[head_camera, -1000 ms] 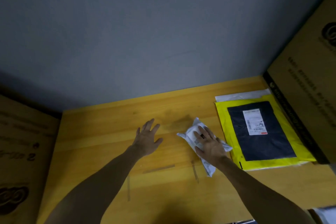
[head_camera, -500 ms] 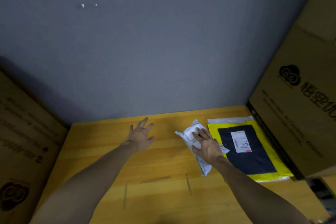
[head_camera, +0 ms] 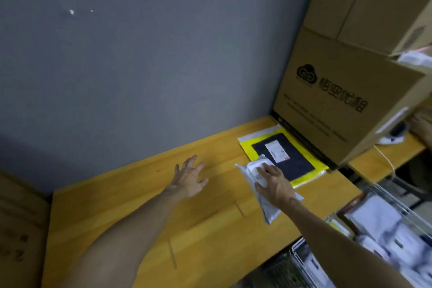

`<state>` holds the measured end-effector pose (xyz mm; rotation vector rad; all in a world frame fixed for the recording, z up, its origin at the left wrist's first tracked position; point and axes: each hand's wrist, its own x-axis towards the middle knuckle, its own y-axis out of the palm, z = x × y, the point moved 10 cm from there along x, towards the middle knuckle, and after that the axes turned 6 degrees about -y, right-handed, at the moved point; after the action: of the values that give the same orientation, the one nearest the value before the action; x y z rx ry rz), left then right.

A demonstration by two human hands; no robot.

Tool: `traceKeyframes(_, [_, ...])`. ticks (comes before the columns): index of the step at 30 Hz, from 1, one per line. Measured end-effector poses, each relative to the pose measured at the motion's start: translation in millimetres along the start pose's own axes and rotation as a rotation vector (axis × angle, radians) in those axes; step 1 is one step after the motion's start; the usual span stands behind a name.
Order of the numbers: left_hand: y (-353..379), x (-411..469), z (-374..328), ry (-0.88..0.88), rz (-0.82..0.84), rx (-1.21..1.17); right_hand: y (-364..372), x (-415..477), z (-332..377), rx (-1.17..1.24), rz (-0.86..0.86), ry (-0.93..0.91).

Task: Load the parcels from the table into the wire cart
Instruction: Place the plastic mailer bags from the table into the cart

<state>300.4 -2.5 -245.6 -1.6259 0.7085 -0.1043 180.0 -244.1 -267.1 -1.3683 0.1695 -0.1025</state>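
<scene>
A crumpled white parcel bag [head_camera: 251, 170] lies on the wooden table [head_camera: 140, 206], partly over a flat yellow parcel with a dark panel and white label [head_camera: 294, 159]. My right hand [head_camera: 274, 184] grips the white bag from above, fingers curled on it. My left hand [head_camera: 190, 176] hovers open over bare wood to the left, fingers spread, holding nothing. The wire cart [head_camera: 397, 201] stands at the lower right beside the table, with several white parcels [head_camera: 374, 215] inside. A thin white parcel edge [head_camera: 257, 134] shows under the yellow one.
A large printed cardboard box [head_camera: 339, 105] stands on the table at the right, against the yellow parcel, with more boxes [head_camera: 374, 0] stacked above. Another cardboard box [head_camera: 21, 229] flanks the table's left. A grey wall [head_camera: 140, 54] backs the table.
The view has swung right and the cart has come into sight. My right hand has dragged the white bag toward the yellow parcel, overlapping it. My left hand stays open over the table.
</scene>
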Motion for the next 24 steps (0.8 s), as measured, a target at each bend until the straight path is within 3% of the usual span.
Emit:
traceKeyframes(5, [11, -8, -38, 0.157, 0.005, 0.046, -13, -57, -8, 0.02, -0.061, 0.065])
traceKeyframes(13, [22, -22, -125, 0.332, 0.02, 0.119, -38, -162, -72, -0.027, -0.103, 0.322])
traceKeyframes(24, [78, -101, -317, 0.6, 0.022, 0.198, -49, -360, -162, -0.01, -0.192, 0.616])
